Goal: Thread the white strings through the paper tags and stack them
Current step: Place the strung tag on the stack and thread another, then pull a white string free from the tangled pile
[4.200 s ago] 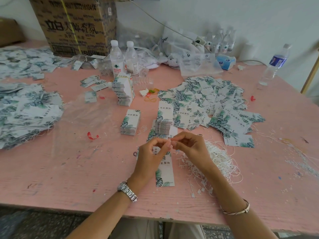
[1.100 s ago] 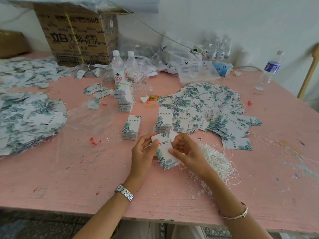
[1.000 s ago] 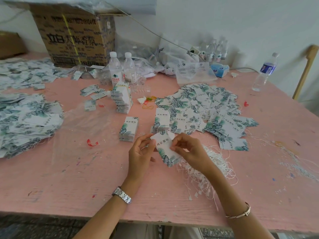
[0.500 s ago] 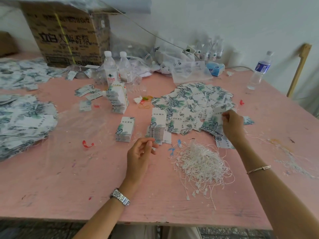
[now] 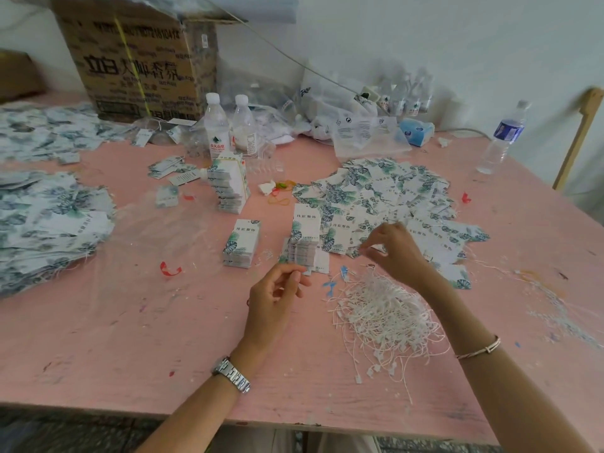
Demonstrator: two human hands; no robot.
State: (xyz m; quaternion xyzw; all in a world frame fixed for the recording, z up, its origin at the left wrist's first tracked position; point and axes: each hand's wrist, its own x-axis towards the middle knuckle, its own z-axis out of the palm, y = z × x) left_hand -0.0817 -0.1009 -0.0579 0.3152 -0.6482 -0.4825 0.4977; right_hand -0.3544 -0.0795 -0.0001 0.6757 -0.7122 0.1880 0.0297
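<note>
Soft, even, moderately bright light from overhead; shadows on the surface (image 5: 98, 338) are faint and soft-edged. The whole frame is slightly motion-smeared: print on the cardboard box (image 5: 140, 60) is ghosted, the back-row bottles (image 5: 405, 96) are mushy, and the right hand (image 5: 392, 253) blurs at the fingers. Wide-angle distortion bows the surface's near edge and tilts the wooden post (image 5: 578, 138) at the right edge.

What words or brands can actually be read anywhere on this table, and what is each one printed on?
"立白": cardboard box, large print; its smaller lines are blurred.
"农夫山泉": red label of the water bottle.
"伟宸服饰", as best it reads: top paper tag of the short stack.
Blue-labelled bottle and plastic bags: too blurred to read.
</note>
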